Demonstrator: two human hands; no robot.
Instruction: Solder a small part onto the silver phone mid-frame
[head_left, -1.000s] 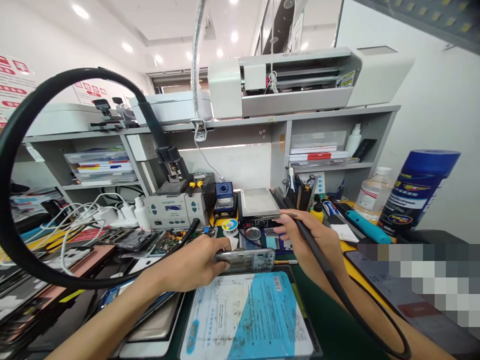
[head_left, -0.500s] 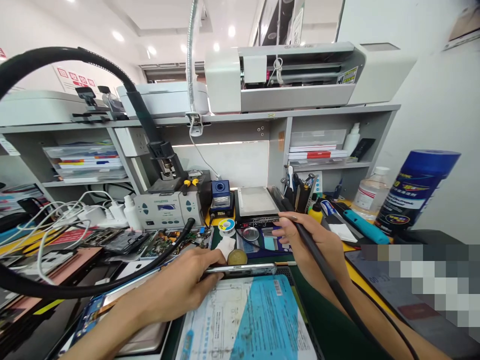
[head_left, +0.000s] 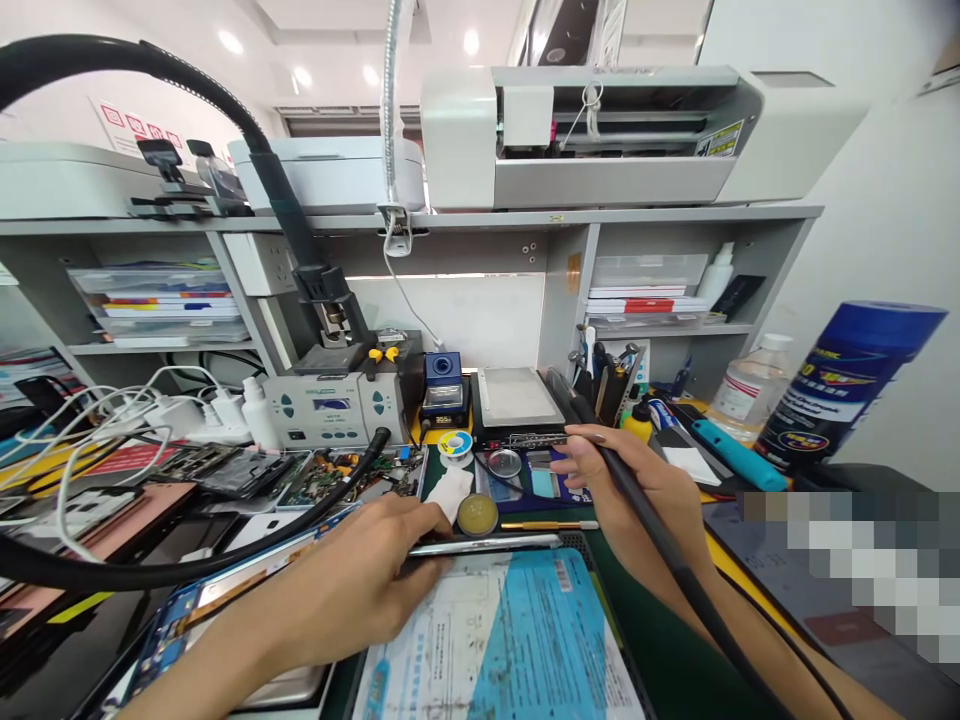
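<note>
My left hand (head_left: pixel 375 580) is closed, thumb and fingers pinching a thin silver-edged phone (head_left: pixel 499 545). The phone shows almost edge-on, over the top of a worn blue-and-white printed pad (head_left: pixel 480 630). My right hand (head_left: pixel 637 490) is raised to the right, its fingertips closed on slim metal tweezers (head_left: pixel 536 440) that point left. A thick black hose (head_left: pixel 667 550) runs across this hand; whether the fingers also grip it, I cannot tell. Just beyond the phone are a round tin (head_left: pixel 477 514) and a gold-coloured stick tool (head_left: pixel 551 525).
Circuit boards (head_left: pixel 341 478) and phone parts crowd the left side, under a curved black hose (head_left: pixel 300 530). A grey control station (head_left: pixel 330 410) stands behind. To the right are a blue spray can (head_left: pixel 847 385), a clear bottle (head_left: pixel 750 385) and a dark-screened device (head_left: pixel 780 560).
The phone in my left hand has tipped, so less of its edge face shows, and the gold stick behind it is more exposed. My view has shifted slightly; both hands keep their grip.
</note>
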